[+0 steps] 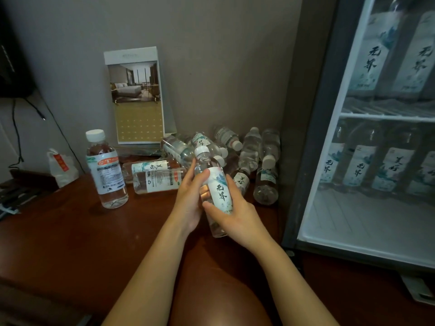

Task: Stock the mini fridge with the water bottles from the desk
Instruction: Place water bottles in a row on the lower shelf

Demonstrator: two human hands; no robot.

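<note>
Above the brown desk I hold one clear water bottle with a white cap and a pale label, tilted slightly. My left hand grips its left side, thumb across the front. My right hand wraps the lower part from the right. Behind it, several similar bottles lie in a heap at the desk's back right corner. A taller bottle with an orange-striped label stands upright to the left. The mini fridge on the right has bottles standing on two shelves.
A standing calendar card leans on the wall behind the heap. A white plastic bag and black cables sit at the far left. The fridge's bottom shelf has bare white floor in front of its bottles.
</note>
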